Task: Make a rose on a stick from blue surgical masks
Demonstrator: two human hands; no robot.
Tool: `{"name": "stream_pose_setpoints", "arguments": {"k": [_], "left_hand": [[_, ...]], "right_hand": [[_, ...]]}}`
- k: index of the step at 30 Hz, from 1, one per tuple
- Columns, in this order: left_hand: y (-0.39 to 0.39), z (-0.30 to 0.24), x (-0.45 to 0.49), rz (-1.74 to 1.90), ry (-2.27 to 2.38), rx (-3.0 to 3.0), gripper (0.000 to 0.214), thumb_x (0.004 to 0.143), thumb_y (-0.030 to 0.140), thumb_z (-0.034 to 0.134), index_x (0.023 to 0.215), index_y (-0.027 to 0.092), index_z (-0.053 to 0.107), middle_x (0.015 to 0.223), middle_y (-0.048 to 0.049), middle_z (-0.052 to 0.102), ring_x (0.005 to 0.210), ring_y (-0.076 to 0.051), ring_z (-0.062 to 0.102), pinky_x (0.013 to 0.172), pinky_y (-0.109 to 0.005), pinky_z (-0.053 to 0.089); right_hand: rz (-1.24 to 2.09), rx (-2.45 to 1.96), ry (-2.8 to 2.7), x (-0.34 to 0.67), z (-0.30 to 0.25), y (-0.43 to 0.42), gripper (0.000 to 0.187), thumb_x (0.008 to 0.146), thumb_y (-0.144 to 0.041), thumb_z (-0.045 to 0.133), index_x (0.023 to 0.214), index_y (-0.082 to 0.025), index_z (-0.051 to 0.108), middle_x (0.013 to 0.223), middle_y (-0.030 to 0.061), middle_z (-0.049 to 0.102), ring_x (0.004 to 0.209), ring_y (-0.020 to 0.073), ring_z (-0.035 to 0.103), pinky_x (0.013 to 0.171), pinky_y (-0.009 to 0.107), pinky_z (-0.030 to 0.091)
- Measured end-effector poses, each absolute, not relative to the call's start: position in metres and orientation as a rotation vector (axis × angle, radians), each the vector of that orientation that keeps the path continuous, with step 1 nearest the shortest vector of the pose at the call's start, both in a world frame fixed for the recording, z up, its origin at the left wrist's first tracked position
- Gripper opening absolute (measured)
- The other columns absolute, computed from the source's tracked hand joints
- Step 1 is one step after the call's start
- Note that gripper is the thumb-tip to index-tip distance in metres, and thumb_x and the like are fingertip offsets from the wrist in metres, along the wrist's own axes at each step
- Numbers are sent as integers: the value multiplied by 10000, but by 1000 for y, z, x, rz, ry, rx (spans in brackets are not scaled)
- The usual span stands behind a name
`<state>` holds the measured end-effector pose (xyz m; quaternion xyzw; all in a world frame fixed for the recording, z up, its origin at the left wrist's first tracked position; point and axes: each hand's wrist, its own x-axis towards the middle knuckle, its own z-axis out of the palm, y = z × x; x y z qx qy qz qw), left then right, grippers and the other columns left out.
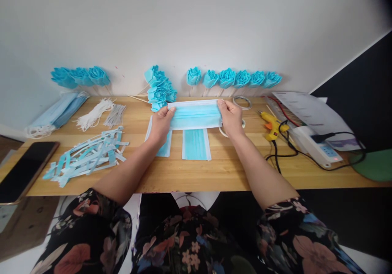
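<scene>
A blue pleated face mask [196, 116] with white edges is stretched flat above the table, with no ear loops visible. My left hand [163, 123] pinches its left end between thumb and fingers. At the other end, my right hand [232, 116] grips the upper right corner. Below it on the wood lie two more blue mask pieces: one piece [196, 144] in the middle, and another piece [165, 146] partly hidden by my left hand. Behind the held mask rests a pile of blue paper-like flowers [159, 88] on sticks.
More blue flowers [227, 78] lean along the wall. Left are whole masks [58, 112], white ear loops [94, 114], grey wire strips [115, 116], cut scraps [88, 155] and a phone [27, 168]. Right are a tape roll [242, 102], a yellow glue gun [273, 125] and a power strip [317, 146].
</scene>
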<state>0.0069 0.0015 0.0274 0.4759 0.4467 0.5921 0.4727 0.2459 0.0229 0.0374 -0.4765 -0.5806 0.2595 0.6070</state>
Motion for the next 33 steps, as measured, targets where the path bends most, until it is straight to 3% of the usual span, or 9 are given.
{"name": "stream_pose_setpoints", "arguments": {"k": [8, 16, 22, 27, 33], "left_hand": [[4, 28, 8, 1502, 1029, 1120, 381, 819, 554, 778, 874, 195, 662, 758, -5, 660, 823, -188, 640, 697, -272, 497], [-8, 44, 14, 1374, 727, 987, 663, 784, 636, 772, 1307, 260, 619, 1117, -84, 737, 986, -236, 711, 718, -295, 546], [-17, 46, 22, 1247, 725, 1021, 664, 727, 593, 835, 1227, 204, 636, 1185, -125, 735, 1114, -293, 695, 812, -361, 597], [-15, 45, 23, 1338, 744, 959, 568, 794, 491, 804, 1256, 219, 617, 1262, -110, 720, 1242, -320, 649, 951, -464, 595], [-10, 40, 20, 1466, 817, 864, 526, 809, 421, 795, 1268, 224, 632, 1351, -90, 697, 1347, -310, 596, 1074, -444, 550]], "right_hand": [[455, -1150, -1402, 245, 41, 20, 611, 893, -718, 564, 597, -229, 348, 630, -41, 261, 619, 112, 267, 561, 289, 237], [545, -1199, -1166, 247, 39, 29, 601, 849, -773, 577, 636, -234, 417, 639, -40, 300, 626, 124, 310, 557, 283, 291], [812, -1089, -1139, 237, 38, 22, 518, 752, -724, 703, 715, -236, 532, 674, -34, 441, 655, 135, 431, 585, 266, 384], [1069, -1015, -1224, 229, 38, 16, 433, 692, -612, 794, 810, -237, 612, 723, -31, 561, 673, 137, 513, 630, 269, 447], [1356, -970, -1435, 233, 46, 6, 437, 640, -565, 868, 816, -204, 697, 769, -8, 666, 709, 148, 586, 671, 281, 485]]}}
